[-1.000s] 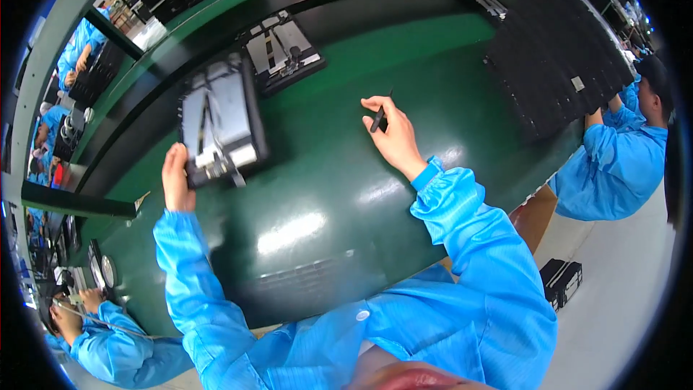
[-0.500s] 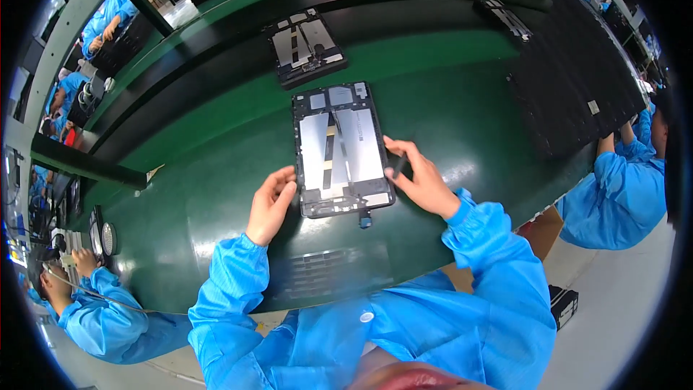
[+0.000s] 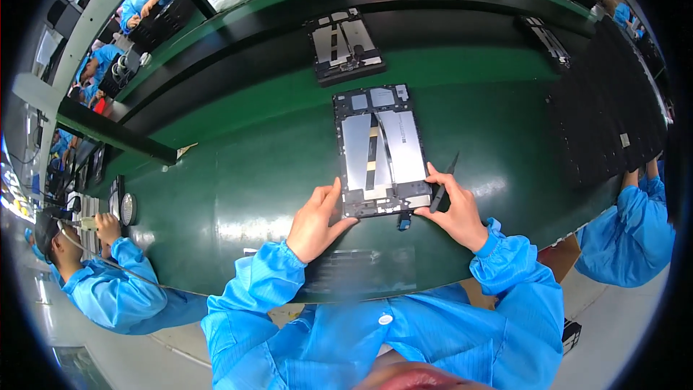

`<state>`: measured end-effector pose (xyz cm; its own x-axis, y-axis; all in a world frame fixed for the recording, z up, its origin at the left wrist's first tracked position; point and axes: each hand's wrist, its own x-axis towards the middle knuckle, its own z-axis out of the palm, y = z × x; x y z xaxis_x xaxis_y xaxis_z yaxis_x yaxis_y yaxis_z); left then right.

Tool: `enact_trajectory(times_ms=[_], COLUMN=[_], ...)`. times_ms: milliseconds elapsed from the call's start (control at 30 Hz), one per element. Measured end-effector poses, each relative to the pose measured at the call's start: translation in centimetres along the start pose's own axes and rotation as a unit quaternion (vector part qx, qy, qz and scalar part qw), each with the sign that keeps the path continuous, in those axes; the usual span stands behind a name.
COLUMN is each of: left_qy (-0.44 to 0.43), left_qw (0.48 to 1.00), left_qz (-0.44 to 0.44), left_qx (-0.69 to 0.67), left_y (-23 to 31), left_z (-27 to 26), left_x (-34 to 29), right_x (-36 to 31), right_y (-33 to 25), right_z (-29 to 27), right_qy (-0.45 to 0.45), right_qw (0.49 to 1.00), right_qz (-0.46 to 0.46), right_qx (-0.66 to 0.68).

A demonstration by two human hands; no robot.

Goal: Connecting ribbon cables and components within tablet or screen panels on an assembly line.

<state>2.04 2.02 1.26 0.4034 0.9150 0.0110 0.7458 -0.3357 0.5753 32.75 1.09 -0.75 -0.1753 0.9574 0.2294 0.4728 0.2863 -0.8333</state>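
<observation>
An opened tablet [image 3: 401, 137] with silver panels, a black strip and a ribbon cable lies before me on the green bench. My left hand [image 3: 313, 222] grips its lower left corner, fingers along the side and thumb at the bottom edge. At the lower right corner, the thumb and forefinger of my right hand [image 3: 459, 209] press on the tablet's edge. A thin, dark pointed tool [image 3: 438, 198] is tucked in that same hand, tip up and to the right; its exact kind is unclear. From the tablet's bottom edge sticks out a small blue-black connector piece [image 3: 404, 223].
Behind it sits a stack topped by another opened tablet [image 3: 346, 47]. Narrow parts [image 3: 546, 42] lie at the back right, near a large black ridged stack [image 3: 606, 112]. A clear sheet with slots [image 3: 354, 271] rests at the front edge. Co-workers sit left and right.
Both hands have closed onto the tablet's lower corners; before, the left was just beside its edge. The whole view has shifted, so the bench appears farther right.
</observation>
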Motion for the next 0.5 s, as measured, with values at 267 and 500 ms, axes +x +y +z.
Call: enact_trajectory(times_ms=[267, 500], left_qy=[0.040, 0.037], left_qw=[0.998, 0.997], left_qz=[-0.012, -0.003], left_qx=[-0.053, -0.063], left_y=[0.5, -0.7], left_z=[1.2, 0.2], left_x=[-1.7, -0.6], right_x=[-0.8, 0.2], right_y=[0.3, 0.6], right_z=[-0.1, 0.4], right_qy=[0.018, 0.019], right_qw=[0.999, 0.998], right_qz=[-0.026, 0.022], right_qx=[-0.032, 0.053])
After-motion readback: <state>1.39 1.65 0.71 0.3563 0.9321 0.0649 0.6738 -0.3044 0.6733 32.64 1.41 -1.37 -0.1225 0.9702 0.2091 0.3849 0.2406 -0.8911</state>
